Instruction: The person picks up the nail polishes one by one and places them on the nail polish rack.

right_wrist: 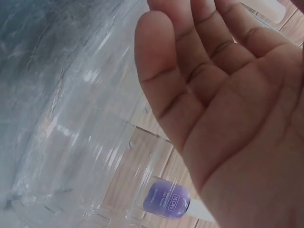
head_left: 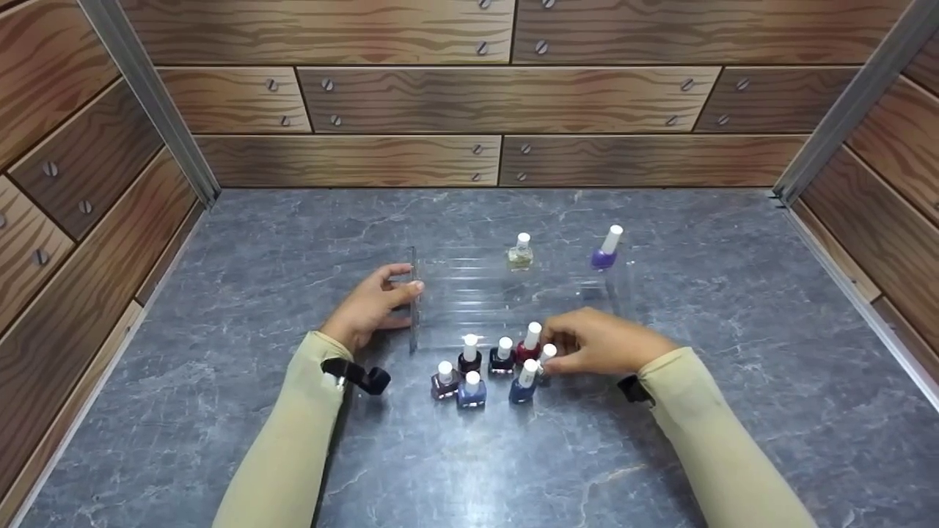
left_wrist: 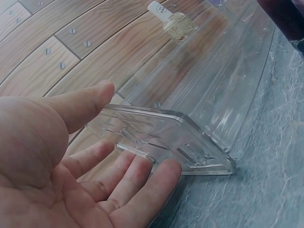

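Note:
My left hand (head_left: 375, 304) holds the left end panel of a clear tiered display rack (left_wrist: 142, 130), thumb at its edge and fingers on the outer face. At the rack's front right, my right hand (head_left: 612, 343) pinches a white-capped nail polish bottle (head_left: 548, 352); its body is mostly hidden. Close beside it stand a red polish bottle (head_left: 527, 352) and a blue one (head_left: 523, 389). Farther left are a black bottle (head_left: 502, 361), a dark bottle (head_left: 469, 363), a dark purple bottle (head_left: 444, 385) and a periwinkle bottle (head_left: 472, 394).
On the rack's back part stand a clear yellowish polish bottle (head_left: 521, 257) and a purple one (right_wrist: 166, 198). The grey marbled tabletop (head_left: 242, 264) is bounded by wood-patterned walls (head_left: 411, 99) at the back and both sides.

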`<state>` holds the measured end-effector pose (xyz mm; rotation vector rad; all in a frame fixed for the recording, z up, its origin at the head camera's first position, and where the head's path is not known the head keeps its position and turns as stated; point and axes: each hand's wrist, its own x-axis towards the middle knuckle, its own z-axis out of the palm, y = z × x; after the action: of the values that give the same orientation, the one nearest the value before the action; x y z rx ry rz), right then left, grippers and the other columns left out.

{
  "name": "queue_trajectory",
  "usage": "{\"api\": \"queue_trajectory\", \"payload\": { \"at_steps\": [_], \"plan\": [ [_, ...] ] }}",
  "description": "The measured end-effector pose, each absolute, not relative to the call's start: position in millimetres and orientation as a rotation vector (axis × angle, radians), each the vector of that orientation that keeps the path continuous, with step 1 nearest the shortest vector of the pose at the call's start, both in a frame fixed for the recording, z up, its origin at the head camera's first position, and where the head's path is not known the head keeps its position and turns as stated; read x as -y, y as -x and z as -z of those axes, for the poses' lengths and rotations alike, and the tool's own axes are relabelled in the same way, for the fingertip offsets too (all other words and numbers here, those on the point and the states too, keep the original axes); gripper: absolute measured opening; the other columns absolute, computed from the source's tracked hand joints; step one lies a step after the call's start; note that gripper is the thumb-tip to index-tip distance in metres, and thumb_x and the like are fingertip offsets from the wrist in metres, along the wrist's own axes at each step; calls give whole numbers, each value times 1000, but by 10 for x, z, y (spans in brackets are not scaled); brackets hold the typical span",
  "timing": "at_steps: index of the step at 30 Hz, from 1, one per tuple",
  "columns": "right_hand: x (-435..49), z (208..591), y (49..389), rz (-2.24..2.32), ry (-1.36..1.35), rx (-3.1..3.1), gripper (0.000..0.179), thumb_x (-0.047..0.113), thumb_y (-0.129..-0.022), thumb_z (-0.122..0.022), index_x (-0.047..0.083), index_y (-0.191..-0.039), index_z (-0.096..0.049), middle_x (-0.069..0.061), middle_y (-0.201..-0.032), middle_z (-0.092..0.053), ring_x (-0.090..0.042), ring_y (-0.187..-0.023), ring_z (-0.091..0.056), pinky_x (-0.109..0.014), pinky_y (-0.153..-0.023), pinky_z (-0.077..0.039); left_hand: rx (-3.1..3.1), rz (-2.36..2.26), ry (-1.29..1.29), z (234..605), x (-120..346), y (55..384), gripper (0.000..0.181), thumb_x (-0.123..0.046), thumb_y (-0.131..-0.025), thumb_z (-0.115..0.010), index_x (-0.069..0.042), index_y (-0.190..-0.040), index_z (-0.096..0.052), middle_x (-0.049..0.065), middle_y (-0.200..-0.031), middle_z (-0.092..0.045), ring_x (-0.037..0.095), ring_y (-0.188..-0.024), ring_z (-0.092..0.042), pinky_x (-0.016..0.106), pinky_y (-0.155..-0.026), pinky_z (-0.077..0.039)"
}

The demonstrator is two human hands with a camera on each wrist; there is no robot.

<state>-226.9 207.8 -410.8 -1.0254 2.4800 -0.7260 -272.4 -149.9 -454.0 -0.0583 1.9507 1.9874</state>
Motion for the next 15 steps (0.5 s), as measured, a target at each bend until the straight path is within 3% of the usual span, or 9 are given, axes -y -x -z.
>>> {"api": "queue_trajectory", "payload": {
  "at_steps": [7, 15],
  "plan": [
    [-2064, 4125, 2275, 729, 1028, -2483, 15, 25, -91, -80, 20, -98, -68, 10, -82, -61, -7, -72, -55, -23, -62, -53, -1957, -1996, 40, 4553, 1501, 2736, 62, -17, -101, -68, -6, -155, -38, 20, -136, -52, 37, -133, -53, 49, -99, -60],
    [-2104, 4154, 2292, 795, 1103, -2459, 12, 11, -94, -73, 16, -104, -69, 8, -90, -65, -8, -80, -56, -23, -70, -55, -1961, -1999, 48, 4552, 1497, 2735, 64, -17, -101, -69, -6, -155, -39, 19, -136, -52, 37, -133, -53, 48, -99, -61]
  ]
}}
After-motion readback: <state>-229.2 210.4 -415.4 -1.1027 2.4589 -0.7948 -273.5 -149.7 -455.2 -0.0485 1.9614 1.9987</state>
